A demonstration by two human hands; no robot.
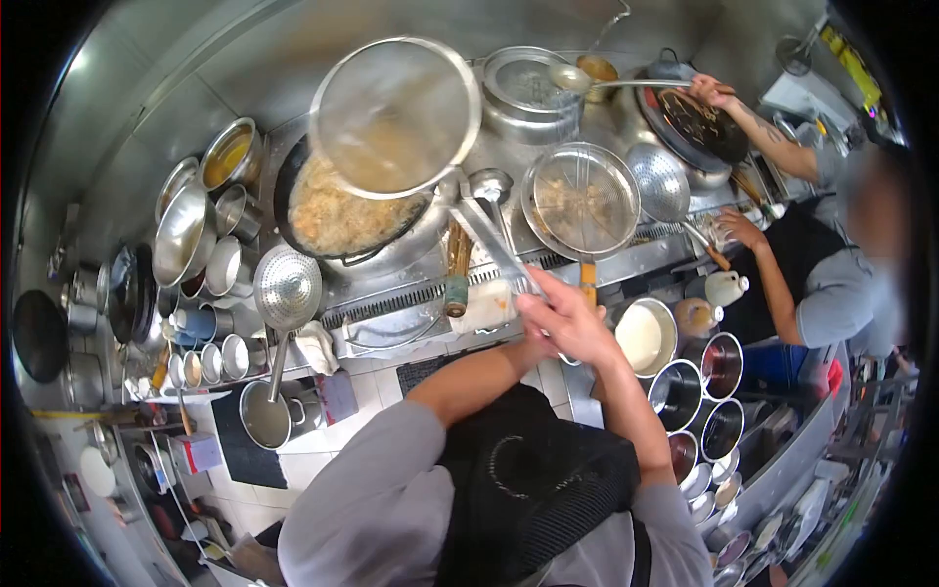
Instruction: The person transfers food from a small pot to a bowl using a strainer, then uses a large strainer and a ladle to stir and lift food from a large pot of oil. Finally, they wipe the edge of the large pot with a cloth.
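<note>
A large round mesh strainer (394, 110) is tilted over a black wok (286, 196) in which pale golden food (342, 210) bubbles in oil. My right hand (567, 313) is closed around the end of the strainer's long metal handle. Pressed up against it, my left hand (537, 338) grips the same handle, its fingers largely hidden. Below the handle lie a wooden-handled tool (457, 269) and a ladle (491, 184). A second strainer (581, 201) holding fried bits rests on the stove to the right, with a perforated skimmer (660, 183) beside it.
At the right a co-worker (831, 245) holds a ladle (569, 78) over a lidded pot (533, 108), near another dark wok (704, 122). Metal bowls (184, 235) and a perforated skimmer (288, 286) stand left. Several sauce pots (675, 394) line the right side.
</note>
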